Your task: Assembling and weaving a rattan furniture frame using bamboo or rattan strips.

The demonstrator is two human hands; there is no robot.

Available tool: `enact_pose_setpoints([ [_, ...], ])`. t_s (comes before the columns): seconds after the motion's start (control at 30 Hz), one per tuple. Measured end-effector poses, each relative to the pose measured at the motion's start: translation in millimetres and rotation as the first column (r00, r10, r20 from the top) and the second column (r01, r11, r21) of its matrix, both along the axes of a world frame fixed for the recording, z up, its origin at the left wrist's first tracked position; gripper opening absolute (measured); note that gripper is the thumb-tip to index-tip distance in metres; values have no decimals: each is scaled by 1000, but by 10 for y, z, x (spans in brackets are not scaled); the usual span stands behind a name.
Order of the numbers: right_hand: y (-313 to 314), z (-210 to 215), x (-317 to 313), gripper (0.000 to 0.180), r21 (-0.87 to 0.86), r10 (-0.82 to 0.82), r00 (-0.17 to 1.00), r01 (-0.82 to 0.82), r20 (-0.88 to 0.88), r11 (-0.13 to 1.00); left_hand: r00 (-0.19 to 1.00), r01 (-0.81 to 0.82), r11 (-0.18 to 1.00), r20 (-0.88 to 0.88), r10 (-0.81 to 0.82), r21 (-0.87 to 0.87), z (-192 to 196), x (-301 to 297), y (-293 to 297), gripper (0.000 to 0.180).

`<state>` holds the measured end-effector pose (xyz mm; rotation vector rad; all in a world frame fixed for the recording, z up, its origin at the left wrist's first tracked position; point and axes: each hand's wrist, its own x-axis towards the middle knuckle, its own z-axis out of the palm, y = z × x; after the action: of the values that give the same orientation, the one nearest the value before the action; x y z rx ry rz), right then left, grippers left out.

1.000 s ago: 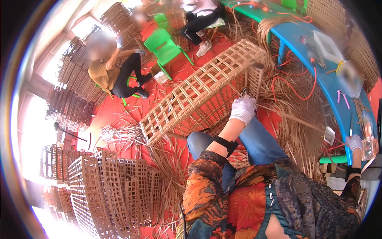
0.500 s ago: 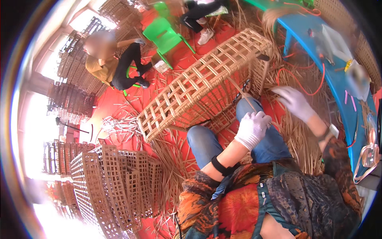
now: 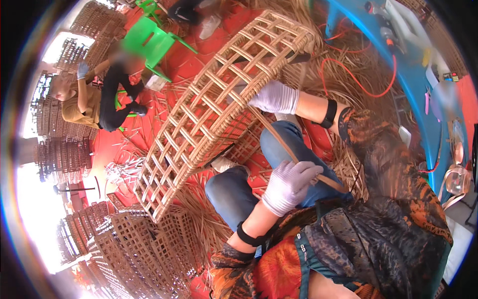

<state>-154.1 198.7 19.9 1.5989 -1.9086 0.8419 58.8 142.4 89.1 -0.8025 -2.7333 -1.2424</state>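
A long woven cane basket frame (image 3: 199, 104) with an open lattice leans diagonally in front of my knees. A flat brown cane strip (image 3: 279, 139) runs from its near rim back across my thigh. My left hand (image 3: 291, 188), in a white knit glove, is closed on this strip over my thigh, and the strip's end sticks out past the fingers. At the basket's upper near edge is my right hand (image 3: 279, 97), also white-gloved. Its fingers reach in behind the rim by the strip's far end, and the lattice hides most of the fingertips.
Stacks of brown woven baskets (image 3: 139, 249) stand at lower left. A blue table (image 3: 406, 109) with tools curves along the right, an orange cord (image 3: 366, 92) beside it. Loose strips litter the red floor (image 3: 112, 144). A seated person (image 3: 82, 107) and green chair (image 3: 152, 42) are far left.
My right hand has moved left from beside the basket to its near rim. The view has shifted, and more of the strip shows between the basket and my left hand, still holding it.
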Motion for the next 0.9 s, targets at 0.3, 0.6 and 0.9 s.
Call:
enact_pose_setpoints([
  [0.3,93,321,-16,34,13,186,832,-226,523,974,483,-875,417,528,698,247,-646,-677,-1177,33],
  [0.6,-100,283,-328,29,65,383,897,-406,222,912,856,-515,128,-499,138,-848,-1260,-687,-1652,27],
  [0.9,611,-578,-562,24,321,-116,887,-38,447,946,781,-609,185,-544,307,-771,-1747,2,-1765,26],
])
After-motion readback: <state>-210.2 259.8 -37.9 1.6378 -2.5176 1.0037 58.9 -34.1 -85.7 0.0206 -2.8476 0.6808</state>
